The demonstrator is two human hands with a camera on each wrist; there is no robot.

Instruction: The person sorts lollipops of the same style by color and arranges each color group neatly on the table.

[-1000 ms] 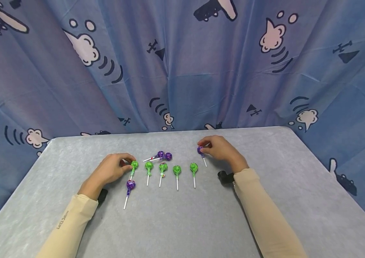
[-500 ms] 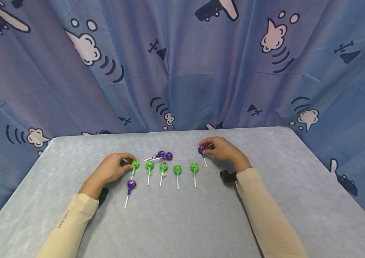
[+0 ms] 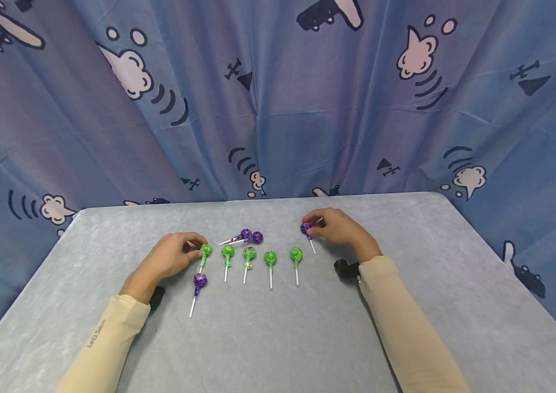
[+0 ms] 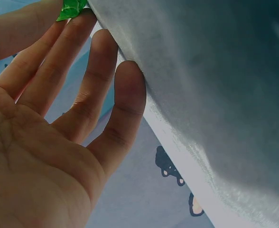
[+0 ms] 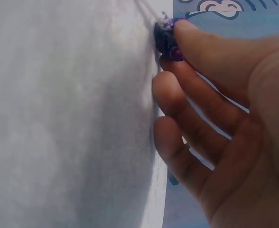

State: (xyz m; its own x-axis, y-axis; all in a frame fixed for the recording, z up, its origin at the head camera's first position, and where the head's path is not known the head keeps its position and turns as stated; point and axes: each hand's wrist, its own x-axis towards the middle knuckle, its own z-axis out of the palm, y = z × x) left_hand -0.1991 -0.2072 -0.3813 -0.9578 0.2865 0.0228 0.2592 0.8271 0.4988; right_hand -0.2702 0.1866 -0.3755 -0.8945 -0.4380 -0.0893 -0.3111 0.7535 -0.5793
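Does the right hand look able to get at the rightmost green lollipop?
Probably not straight away: the right hand pinches a purple lollipop. Once that's released, the rightmost green lollipop lies close, with no other lollipop between.

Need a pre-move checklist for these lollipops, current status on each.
1. Left grip on leftmost green lollipop: ok, pinched by the head.
2. Right grip on rightmost purple lollipop: ok, pinched by the head.
3. Other four green lollipops spaced apart: ok.
4. Back two purple lollipops separated: not ok, bunched together.
5. Nearest purple lollipop clear of leftmost green lollipop's stick: cannot tell.
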